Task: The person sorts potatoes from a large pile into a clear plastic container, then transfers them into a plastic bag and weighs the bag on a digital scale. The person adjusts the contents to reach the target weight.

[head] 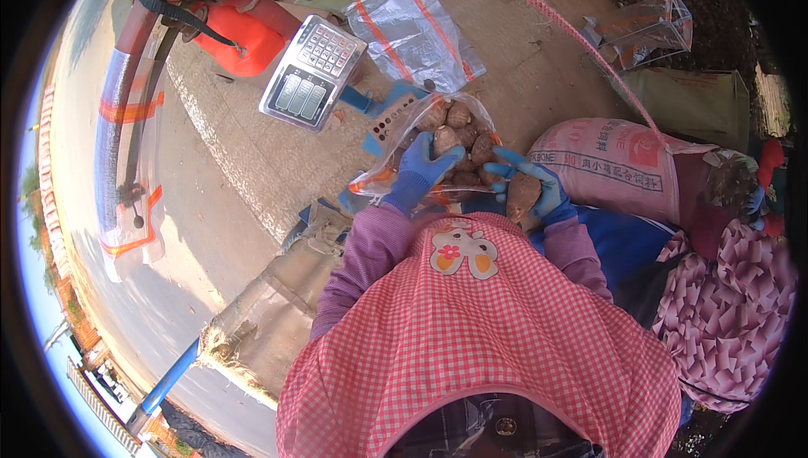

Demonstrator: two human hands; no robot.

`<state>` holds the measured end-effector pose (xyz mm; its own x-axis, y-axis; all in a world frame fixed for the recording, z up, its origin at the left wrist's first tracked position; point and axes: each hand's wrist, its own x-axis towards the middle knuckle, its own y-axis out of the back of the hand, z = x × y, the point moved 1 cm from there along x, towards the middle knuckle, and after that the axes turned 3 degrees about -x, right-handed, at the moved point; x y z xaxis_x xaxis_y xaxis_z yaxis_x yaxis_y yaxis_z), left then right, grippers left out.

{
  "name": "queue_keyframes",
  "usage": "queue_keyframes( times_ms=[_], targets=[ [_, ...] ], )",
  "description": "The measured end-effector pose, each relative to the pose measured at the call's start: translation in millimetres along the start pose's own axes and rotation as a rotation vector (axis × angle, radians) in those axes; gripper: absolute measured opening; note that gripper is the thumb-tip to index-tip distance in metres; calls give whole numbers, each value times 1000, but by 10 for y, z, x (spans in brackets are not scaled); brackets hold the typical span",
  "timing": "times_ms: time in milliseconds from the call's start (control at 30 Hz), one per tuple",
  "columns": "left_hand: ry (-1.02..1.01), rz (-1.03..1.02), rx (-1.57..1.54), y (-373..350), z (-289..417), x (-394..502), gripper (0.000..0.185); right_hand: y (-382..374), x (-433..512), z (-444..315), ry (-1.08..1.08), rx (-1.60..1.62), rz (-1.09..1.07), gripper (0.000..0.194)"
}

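Note:
A clear plastic bag with orange stripes (404, 142) stands open in front of me, holding several brown taro corms (459, 115). My left hand (421, 171), in a blue glove, reaches over the bag's near left side with thumb and fingers around a paler corm (445, 140). Just outside the bag's right side, my gloved right hand (548, 191) grips a long brown taro corm (523, 196), its index finger stretched toward the bag. Beneath the bag, part of a blue scale platform (374, 145) shows.
A digital scale display (314, 73) stands beyond the bag to the left. Flat striped plastic bags (410, 35) lie on the concrete. To the right rests a full pink woven sack (600, 158), with a pink rope (555, 16) above it. Another person's patterned clothing (726, 319) is close at right.

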<state>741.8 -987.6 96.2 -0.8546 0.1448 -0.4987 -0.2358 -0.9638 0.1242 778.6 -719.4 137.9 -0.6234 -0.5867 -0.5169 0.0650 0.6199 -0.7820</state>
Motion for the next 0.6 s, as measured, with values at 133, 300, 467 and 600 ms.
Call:
queue_keyframes(
  times_ms=[133, 300, 467, 600],
  targets=[
    [-296, -33, 172, -85, 396, -387, 55, -331, 194, 117, -20, -84, -92, 62],
    [-346, -233, 308, -170, 533, -491, 50, -215, 208, 174, -6, -76, -11, 55],
    [-313, -554, 66, 25, 474, -396, 52, 119, -138, 351, -115, 221, -49, 56],
    [-227, -488, 63, -314, 252, -228, 66, 364, -560, 702, 215, 473, -227, 58]
  ],
)
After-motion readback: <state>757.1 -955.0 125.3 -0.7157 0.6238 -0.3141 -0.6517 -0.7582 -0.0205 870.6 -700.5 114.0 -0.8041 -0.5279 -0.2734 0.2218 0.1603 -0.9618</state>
